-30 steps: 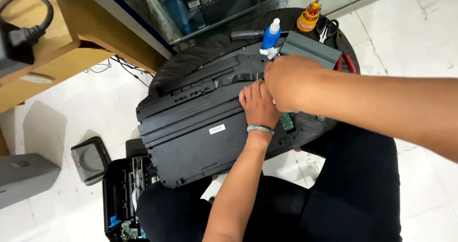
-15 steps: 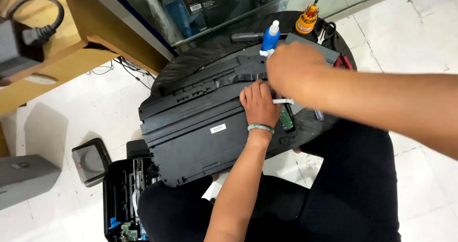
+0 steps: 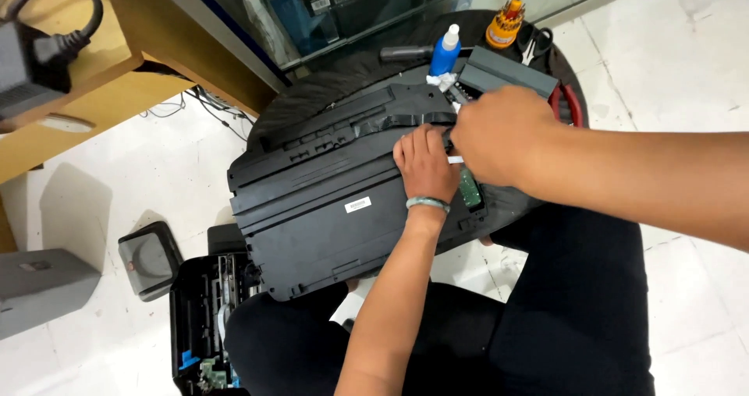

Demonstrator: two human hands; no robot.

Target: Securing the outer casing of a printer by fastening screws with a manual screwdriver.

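Cover: a large black printer cover [image 3: 328, 201] lies flat across a round black stool [image 3: 343, 84], overhanging its near edge toward the person's lap.
Axis: its long side runs from the stool's near-left up to the far-right.
Left hand: the left hand [image 3: 425, 166] presses palm down on the cover's right end, fingers together and flat, clamped on nothing; a bracelet [image 3: 427, 203] sits at the wrist.
Right hand: the right hand [image 3: 499, 134] is curled just beside the left, over the cover's right edge; a thin white strip [image 3: 454, 159] shows at its fingertips, but whether it is pinched there I cannot tell.
Board: a small green board [image 3: 470, 189] shows under the right hand, at the cover's right end.
Far edge: a blue bottle [image 3: 445, 51], a grey part [image 3: 507, 70] and an orange screwdriver set [image 3: 505, 25].
Floor: an open printer body [image 3: 207, 318] left of the knees.
Change: half a second ago both hands sat in much the same places; the left has stayed flat, and the right has shifted slightly along the cover's right edge.
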